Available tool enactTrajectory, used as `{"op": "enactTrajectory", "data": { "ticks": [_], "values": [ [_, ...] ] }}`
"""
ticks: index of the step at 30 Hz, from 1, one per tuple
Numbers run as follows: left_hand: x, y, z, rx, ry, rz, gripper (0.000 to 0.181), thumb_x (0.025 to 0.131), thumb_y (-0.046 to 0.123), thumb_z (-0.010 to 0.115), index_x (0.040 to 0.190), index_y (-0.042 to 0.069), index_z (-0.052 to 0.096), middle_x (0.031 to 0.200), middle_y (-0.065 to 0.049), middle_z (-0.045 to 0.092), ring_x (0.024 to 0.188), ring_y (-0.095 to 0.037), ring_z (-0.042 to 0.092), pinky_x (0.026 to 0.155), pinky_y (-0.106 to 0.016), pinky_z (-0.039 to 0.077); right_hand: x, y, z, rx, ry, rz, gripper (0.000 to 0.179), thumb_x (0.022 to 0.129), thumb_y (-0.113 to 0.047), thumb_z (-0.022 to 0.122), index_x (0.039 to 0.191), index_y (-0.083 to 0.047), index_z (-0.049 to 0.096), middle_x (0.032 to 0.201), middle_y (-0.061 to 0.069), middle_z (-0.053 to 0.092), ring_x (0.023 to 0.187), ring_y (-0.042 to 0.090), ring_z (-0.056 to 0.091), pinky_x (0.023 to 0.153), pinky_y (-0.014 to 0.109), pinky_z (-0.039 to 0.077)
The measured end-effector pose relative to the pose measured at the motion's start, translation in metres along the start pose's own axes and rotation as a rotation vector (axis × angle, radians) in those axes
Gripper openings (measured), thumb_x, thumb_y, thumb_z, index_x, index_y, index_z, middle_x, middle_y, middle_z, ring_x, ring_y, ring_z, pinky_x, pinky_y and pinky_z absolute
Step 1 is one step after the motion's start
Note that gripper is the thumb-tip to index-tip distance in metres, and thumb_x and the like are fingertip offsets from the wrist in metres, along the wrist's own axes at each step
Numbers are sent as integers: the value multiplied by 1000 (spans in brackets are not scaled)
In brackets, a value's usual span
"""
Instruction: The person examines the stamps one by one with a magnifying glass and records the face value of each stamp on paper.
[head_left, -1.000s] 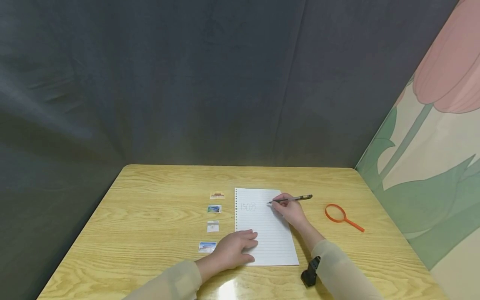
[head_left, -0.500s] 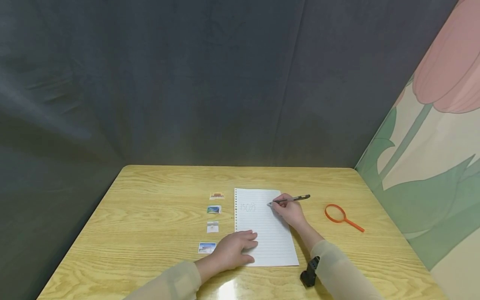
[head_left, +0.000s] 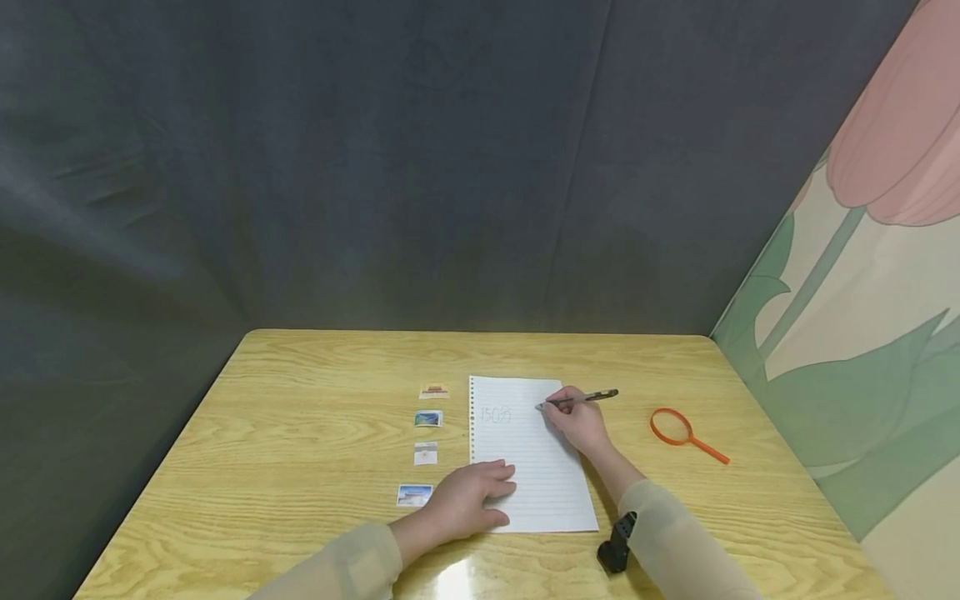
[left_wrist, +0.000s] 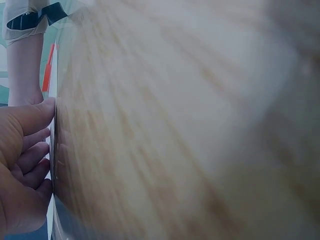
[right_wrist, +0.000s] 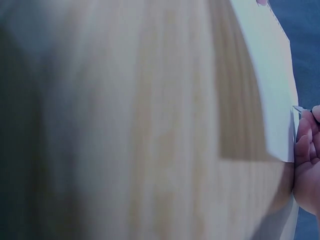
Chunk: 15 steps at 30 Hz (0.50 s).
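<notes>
A lined sheet of paper (head_left: pixel 543 492) with holes down its left edge lies on the wooden table (head_left: pixel 300 433). Near its top left is pencil-thin handwriting (head_left: pixel 495 414), which looks like "150" and a further character. My right hand (head_left: pixel 581 425) pinches a dark pen (head_left: pixel 600 395), its tip at the paper to the right of the writing. In the right wrist view the pen tip (right_wrist: pixel 298 108) shows at the sheet's surface. My left hand (head_left: pixel 472 498) rests with fingers spread on the paper's lower left; in the left wrist view its fingers (left_wrist: pixel 35 160) lie along the sheet.
Left of the paper several small stamp-like pictures stand in a column, the top one (head_left: pixel 434 391) yellowish and the lowest one (head_left: pixel 414 495) blue, close to my left wrist. An orange magnifying glass (head_left: pixel 688 435) lies at the right. A dark curtain (head_left: pixel 450 167) hangs behind the table.
The pen's back end has swung slightly to the left, while its tip stays at nearly the same spot. My left hand, the paper and the stamps keep their places.
</notes>
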<state>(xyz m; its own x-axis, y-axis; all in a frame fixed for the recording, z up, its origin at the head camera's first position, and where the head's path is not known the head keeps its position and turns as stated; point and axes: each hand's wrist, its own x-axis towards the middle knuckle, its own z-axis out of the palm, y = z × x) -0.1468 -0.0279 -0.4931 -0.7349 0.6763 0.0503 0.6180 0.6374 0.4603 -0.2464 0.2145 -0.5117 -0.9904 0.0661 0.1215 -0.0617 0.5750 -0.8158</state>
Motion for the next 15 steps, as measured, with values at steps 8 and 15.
{"op": "enactTrajectory", "data": {
  "ticks": [8,15],
  "values": [
    [0,0,1,9,10,10,47,85,29,78,126,10,69,142,-1,55,135,-17,46,111,-33,38,-1,-4,2,-23,-21,-34,8,86,-13,75,90,-9,70,81,2,64,71,17,55,63,27,46],
    [0,-1,1,1,5,-3,47,85,29,78,127,11,68,143,-1,54,135,-16,45,112,-32,36,-5,-3,-2,-42,-43,-40,6,86,-13,74,88,-11,69,80,1,62,68,16,53,58,24,44]
  ]
}}
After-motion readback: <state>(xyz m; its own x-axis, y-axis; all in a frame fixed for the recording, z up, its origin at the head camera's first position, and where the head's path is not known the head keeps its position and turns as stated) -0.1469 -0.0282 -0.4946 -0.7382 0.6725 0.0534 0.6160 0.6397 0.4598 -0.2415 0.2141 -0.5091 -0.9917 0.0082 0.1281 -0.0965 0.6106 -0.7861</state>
